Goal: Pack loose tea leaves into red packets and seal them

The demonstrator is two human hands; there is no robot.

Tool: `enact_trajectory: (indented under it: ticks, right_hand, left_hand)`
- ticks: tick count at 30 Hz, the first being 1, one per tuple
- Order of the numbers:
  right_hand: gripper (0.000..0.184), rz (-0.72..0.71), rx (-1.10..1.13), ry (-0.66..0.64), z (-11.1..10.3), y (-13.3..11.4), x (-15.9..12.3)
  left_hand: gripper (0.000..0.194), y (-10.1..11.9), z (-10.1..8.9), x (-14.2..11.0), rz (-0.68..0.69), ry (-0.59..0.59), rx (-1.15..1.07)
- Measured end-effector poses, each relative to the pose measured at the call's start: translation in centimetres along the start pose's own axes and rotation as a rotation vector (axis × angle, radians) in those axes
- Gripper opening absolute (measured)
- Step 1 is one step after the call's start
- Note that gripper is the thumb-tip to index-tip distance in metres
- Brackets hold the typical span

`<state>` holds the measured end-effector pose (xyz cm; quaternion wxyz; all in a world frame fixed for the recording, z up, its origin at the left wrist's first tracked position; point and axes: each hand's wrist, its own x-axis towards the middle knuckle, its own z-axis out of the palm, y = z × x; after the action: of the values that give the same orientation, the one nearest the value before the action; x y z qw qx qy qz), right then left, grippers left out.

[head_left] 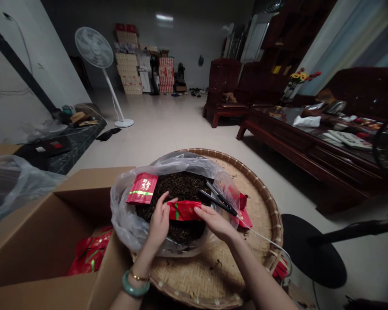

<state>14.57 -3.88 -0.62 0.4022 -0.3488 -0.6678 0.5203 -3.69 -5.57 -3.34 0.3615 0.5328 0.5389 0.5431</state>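
Both my hands hold one small red packet [184, 210] over a clear plastic bag [129, 215] full of dark loose tea [181, 187]. My left hand [158, 224], with a green bangle at the wrist, pinches the packet's left end. Its right end is gripped by my right hand [215, 221]. A second red packet [142, 188] lies on the tea at the bag's left rim. A black hand sealer [218, 199] with a white cord rests on the bag's right side. The bag sits on a round woven tray [261, 202].
An open cardboard box [45, 232] at my left holds several red packets [90, 254]. More red packets lie on the tray's right. A black stool [313, 254] stands to the right, a dark wooden table [310, 146] beyond it, and a pedestal fan [95, 49] far left.
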Motion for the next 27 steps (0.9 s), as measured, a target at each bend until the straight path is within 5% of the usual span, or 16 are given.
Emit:
enact_trajectory:
  ticks: [4,7,13,16,20,23,27]
  right_hand:
    - [0.042,-0.026,-0.038,0.020,0.4,0.0,0.6]
    - [0.039,0.052,-0.007,-0.059,1.0,-0.2,1.1]
    - [0.041,0.042,0.004,-0.149,0.0,-2.3,2.5]
    - [0.041,0.085,0.025,-0.032,-1.6,-2.5,2.8]
    - [0.023,0.074,-0.467,0.034,-2.0,-0.3,2.3]
    - [0.048,0.084,-0.830,-0.062,-0.2,1.1,1.9]
    - [0.069,0.136,-1.027,-0.092,2.8,1.1,2.6]
  left_hand:
    - [0.056,0.5,0.1,-0.7,0.431,-0.027,0.596]
    - [0.056,0.6,0.3,-0.8,0.535,-0.146,0.719]
    - [0.043,0.1,-0.3,0.5,0.467,-0.081,0.578]
    - [0.041,0.2,-1.0,1.1,0.371,-0.011,0.503]
    - [0.044,0.1,-1.8,1.5,0.231,0.057,0.371]
    - [0.044,-0.2,-2.0,1.6,0.192,0.098,0.284]
    - [0.043,-0.5,-2.0,1.6,0.190,0.115,0.227]
